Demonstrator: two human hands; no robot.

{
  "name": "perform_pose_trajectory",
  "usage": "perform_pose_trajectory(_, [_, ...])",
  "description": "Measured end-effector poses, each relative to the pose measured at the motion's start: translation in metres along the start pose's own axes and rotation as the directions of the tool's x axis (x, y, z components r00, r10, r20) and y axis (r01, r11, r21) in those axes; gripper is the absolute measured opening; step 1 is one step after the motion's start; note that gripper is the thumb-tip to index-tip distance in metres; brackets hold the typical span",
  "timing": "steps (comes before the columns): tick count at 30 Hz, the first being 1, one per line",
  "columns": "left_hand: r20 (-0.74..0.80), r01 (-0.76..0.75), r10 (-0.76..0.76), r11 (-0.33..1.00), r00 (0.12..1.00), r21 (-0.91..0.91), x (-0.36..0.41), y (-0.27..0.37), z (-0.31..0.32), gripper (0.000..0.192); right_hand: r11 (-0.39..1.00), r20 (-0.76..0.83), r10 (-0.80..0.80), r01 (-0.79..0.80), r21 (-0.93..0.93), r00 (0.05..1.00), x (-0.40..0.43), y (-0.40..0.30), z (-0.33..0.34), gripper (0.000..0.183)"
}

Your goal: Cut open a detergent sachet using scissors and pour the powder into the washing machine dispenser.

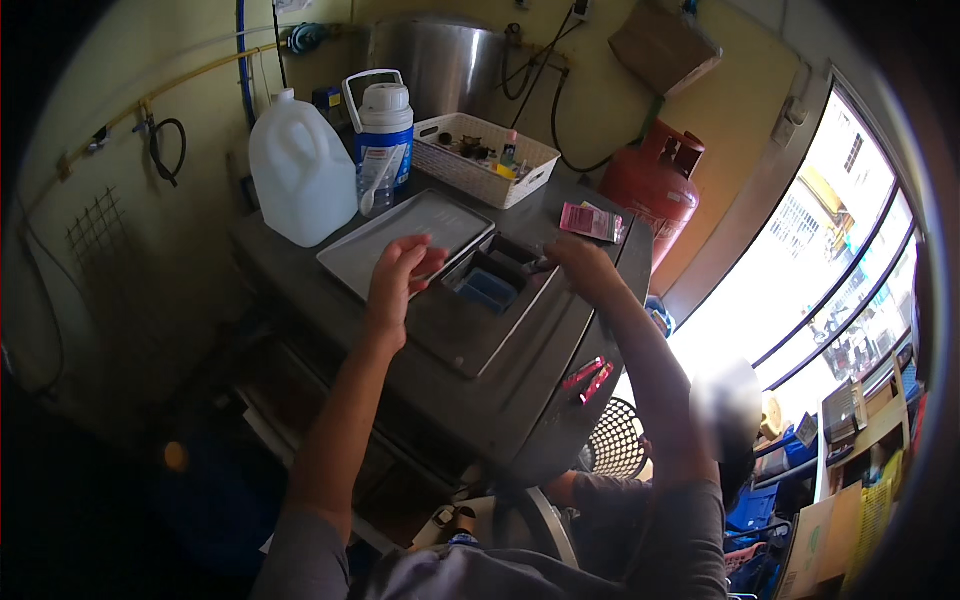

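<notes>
My left hand is raised over a pale grey rectangular tray, fingers partly bent and apart, with nothing visible in it. Farther right, my right hand is closed on a small greyish object, too small to identify. That object is at the right edge of a dark tray. Two rectangular containers stand at the dark tray's far end. The nearer one holds something blue; the farther container looks grey inside.
Behind the trays stand a translucent plastic jug, a blue-and-white drink cooler and a white plastic basket of small items. Pink packets and pink wrappers lie right. A red gas cylinder stands beyond; another person is below right.
</notes>
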State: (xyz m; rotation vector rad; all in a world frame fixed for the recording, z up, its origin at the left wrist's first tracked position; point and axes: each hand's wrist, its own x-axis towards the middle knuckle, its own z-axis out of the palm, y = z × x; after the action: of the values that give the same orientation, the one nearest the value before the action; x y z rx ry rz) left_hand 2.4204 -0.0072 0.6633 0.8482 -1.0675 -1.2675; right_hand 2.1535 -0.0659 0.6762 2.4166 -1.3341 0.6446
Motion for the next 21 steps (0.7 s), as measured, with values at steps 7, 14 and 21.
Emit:
perform_pose_trajectory(7, [-0.008, -0.173, 0.175, 0.976, 0.985, 0.129, -0.029, -0.034, -0.024, 0.017, 0.998, 0.075, 0.061, -0.061, -0.013, 0.995, -0.006, -0.006, -0.001, 0.011])
perform_pose_trajectory(14, [0.028, -0.335, 0.339, 0.91, 0.94, 0.243, -0.029, -0.072, -0.025, 0.016, 0.856, 0.125, 0.488, -0.502, 0.125, 0.864, -0.025, 0.023, 0.014, 0.014])
perform_pose_trajectory(21, [-0.023, -0.337, 0.346, 0.925, 0.938, 0.175, -0.038, -0.059, -0.025, 0.013, 0.464, 0.394, 0.251, -0.467, 0.753, 0.884, -0.059, 0.007, -0.025, 0.021])
